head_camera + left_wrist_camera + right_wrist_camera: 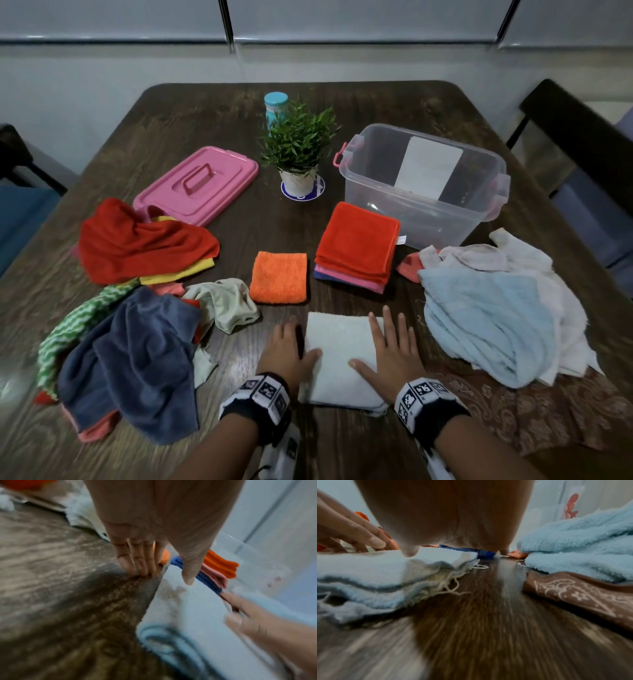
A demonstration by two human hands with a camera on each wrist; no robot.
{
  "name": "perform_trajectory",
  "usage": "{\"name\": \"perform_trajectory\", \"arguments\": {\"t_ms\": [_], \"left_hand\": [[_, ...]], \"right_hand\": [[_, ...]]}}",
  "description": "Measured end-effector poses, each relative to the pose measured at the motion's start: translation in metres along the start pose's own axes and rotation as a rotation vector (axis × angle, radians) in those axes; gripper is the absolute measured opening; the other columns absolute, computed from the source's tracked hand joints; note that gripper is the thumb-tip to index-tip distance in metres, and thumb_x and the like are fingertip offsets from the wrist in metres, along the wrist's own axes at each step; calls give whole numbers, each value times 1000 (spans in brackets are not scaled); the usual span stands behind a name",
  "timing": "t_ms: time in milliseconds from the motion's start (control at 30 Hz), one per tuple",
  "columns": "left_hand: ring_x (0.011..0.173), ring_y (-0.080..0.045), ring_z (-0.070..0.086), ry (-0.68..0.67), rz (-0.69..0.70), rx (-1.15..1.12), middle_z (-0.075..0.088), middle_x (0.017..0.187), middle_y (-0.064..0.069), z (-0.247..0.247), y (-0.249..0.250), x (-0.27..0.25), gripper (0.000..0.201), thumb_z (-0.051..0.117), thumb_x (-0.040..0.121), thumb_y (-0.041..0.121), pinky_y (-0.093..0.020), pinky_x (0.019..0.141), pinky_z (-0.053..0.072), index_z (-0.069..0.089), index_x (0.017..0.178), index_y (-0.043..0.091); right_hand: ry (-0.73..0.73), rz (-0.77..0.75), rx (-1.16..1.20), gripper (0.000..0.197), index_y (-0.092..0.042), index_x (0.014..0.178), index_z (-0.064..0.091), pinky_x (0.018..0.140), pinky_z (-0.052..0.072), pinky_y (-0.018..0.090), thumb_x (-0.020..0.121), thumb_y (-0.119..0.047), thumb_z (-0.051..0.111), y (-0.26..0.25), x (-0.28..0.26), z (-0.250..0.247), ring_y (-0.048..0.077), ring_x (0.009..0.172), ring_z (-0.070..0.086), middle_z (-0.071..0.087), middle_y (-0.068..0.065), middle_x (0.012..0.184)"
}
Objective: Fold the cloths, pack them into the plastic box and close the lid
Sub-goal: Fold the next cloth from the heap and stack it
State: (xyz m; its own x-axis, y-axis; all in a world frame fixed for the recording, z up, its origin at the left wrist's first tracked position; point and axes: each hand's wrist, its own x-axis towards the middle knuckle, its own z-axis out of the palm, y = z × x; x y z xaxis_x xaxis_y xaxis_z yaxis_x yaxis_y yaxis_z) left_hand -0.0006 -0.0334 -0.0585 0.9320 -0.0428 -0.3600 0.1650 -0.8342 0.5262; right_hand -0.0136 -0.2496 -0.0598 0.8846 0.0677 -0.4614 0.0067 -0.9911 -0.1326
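**Both palms flat on the white cloth**

While the piles wait on either side, both hands come down on a folded white cloth (342, 356) at the near edge of the table (205, 120). The left hand (289, 349) lies open, fingers straight on the wood at the cloth's left edge, thumb resting across the fabric. The right hand (390, 349) is spread flat, fingers apart, pressing the cloth's right side. Beyond them sit a folded orange cloth (279, 277) and a neat stack topped in red (358, 240), just beside the clear plastic box (387, 198), which stands open. Its pink lid (198, 185) lies well apart, far left.
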Motion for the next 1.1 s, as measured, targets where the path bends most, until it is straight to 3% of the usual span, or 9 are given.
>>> {"name": "perform_trajectory", "arguments": {"t_ms": [100, 200, 267, 467, 567, 667, 767, 900, 1100], "left_hand": [[97, -15, 59, -105, -144, -235, 59, 104, 4, 0, 0, 4, 47, 69, 84, 38, -31, 87, 49, 50, 121, 16], [95, -16, 62, -200, -151, -236, 66, 103, 1, 2, 6, 6, 36, 69, 84, 34, -31, 87, 50, 59, 113, 16], [97, -16, 64, -216, -90, -293, 68, 109, 0, 1, 13, 5, 39, 69, 81, 35, -34, 90, 51, 61, 115, 16], [93, -22, 64, -161, 143, -504, 67, 100, -9, -18, 45, -9, 44, 64, 74, 45, -42, 85, 52, 55, 102, 12], [93, -23, 63, -158, 226, -592, 65, 98, -9, -34, 61, -15, 44, 59, 75, 45, -42, 85, 50, 53, 102, 11], [87, -19, 59, -151, 229, -663, 59, 91, -5, -50, 69, -15, 46, 57, 74, 44, -41, 81, 49, 50, 102, 9], [84, -19, 59, -146, 148, -739, 59, 91, -4, -63, 71, -10, 38, 55, 75, 39, -36, 74, 47, 49, 103, 14], [75, -11, 54, -7, 142, -710, 56, 84, 2, -74, 63, 3, 13, 57, 94, 24, -23, 66, 45, 45, 91, 21], [81, -12, 62, -34, 149, -727, 62, 101, 2, -82, 64, 13, 25, 55, 96, 20, -26, 68, 53, 44, 117, 24]], "right_hand": [[-75, 16, 8, 120, -25, 150, -21, 118, -5, 47, 49, -89, -26, 1, -3, 6, 36, 145, -19, -27, 8, 157], [-80, 49, 65, 84, -27, 152, -16, 119, -2, 46, 89, -71, 18, -4, -3, 5, 35, 146, -17, -24, 6, 158], [-71, 75, 164, 75, -28, 153, -7, 120, 1, 44, 96, -56, 34, -6, 0, -1, 33, 147, -13, -17, 4, 160], [143, 222, 795, 67, -14, 149, 23, 112, 26, 38, 96, -47, 48, -7, 10, -30, 31, 138, 31, 33, 12, 151], [62, 255, 1128, 78, -17, 144, 28, 104, 37, 36, 87, -66, 46, -8, 13, -39, 27, 120, 52, 51, 2, 131], [-88, 235, 1440, 96, -20, 131, 51, 96, 50, 49, 62, -86, 55, -12, 15, -34, 28, 107, 64, 65, 7, 121], [-133, 259, 1682, 71, -13, 117, 64, 97, 49, 51, 68, -64, 73, -18, 8, -41, 31, 106, 66, 70, 14, 112], [-12, 227, 1816, 29, -6, 115, 64, 94, 50, 49, 89, -18, 66, -12, 8, -49, 31, 100, 67, 72, 15, 106], [223, 117, 1660, 37, -18, 122, 52, 98, 48, 52, 88, -12, 66, -6, 16, -63, 25, 109, 63, 64, 8, 123]]}}
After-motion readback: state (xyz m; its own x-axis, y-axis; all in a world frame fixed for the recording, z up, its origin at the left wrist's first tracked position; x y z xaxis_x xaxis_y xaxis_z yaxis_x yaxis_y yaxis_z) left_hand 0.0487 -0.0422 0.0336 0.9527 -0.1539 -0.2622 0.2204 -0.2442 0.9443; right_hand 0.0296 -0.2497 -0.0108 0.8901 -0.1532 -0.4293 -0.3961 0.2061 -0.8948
